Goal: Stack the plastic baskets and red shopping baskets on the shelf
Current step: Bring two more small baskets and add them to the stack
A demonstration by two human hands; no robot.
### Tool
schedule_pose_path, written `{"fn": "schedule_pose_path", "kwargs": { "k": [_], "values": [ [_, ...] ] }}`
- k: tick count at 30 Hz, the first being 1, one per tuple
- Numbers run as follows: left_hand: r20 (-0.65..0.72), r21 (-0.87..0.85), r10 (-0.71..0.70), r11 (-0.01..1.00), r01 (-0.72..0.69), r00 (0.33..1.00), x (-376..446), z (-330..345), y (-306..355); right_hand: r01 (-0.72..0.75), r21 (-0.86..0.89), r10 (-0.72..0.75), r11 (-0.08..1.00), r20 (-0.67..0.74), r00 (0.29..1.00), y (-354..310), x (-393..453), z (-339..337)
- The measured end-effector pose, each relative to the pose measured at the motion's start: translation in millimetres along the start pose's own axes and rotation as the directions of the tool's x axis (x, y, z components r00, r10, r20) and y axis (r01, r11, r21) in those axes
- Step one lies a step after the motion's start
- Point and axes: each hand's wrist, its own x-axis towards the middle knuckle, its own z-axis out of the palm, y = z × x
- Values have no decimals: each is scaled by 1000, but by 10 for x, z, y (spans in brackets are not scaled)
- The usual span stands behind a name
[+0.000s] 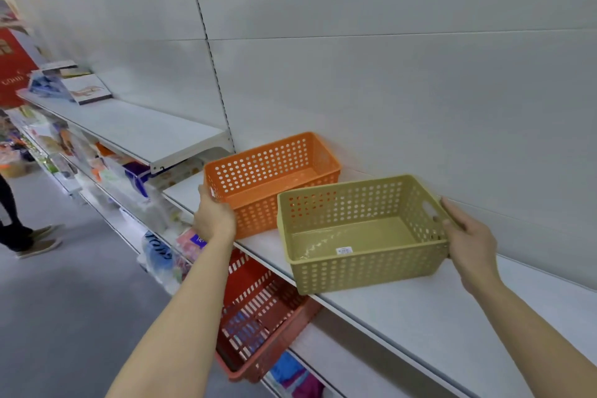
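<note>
An orange perforated plastic basket (258,171) stands on the white shelf (420,310), with its far side against the back wall. My left hand (214,215) grips its near left corner. To its right, a yellow-green perforated basket (361,233) rests on the same shelf, a small label on its floor. My right hand (468,236) holds its right end by the handle slot. The two baskets sit side by side, touching or nearly so. A red shopping basket (258,317) pokes out from the shelf level below, tilted, with packets inside.
A higher white shelf (135,129) to the left carries flat boxes (87,89). Lower shelves on the left hold packaged goods (106,168). A person's legs and shoes (29,239) stand in the grey aisle at far left. The white back wall rises behind the baskets.
</note>
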Motion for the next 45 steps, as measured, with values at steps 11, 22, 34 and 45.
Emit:
{"fn": "schedule_pose_path", "kwargs": {
  "k": [11,22,34,45],
  "values": [
    [-92,-335,29,940,-58,995,-1024,-253,179,144,263,-118,954,-112,987,87,-553,-879],
    [-85,-297,33,953,-57,996,-2776,-380,411,231,234,-169,945,-258,951,62,-1533,-2474],
    [112,-340,185,930,-137,976,-4358,-546,765,265,134,-150,955,-554,819,63,-2880,-3999],
    [244,-512,320,844,-158,916,-6253,-790,1410,288,-43,-221,957,-751,622,-5,-3961,-5777]
  ]
}}
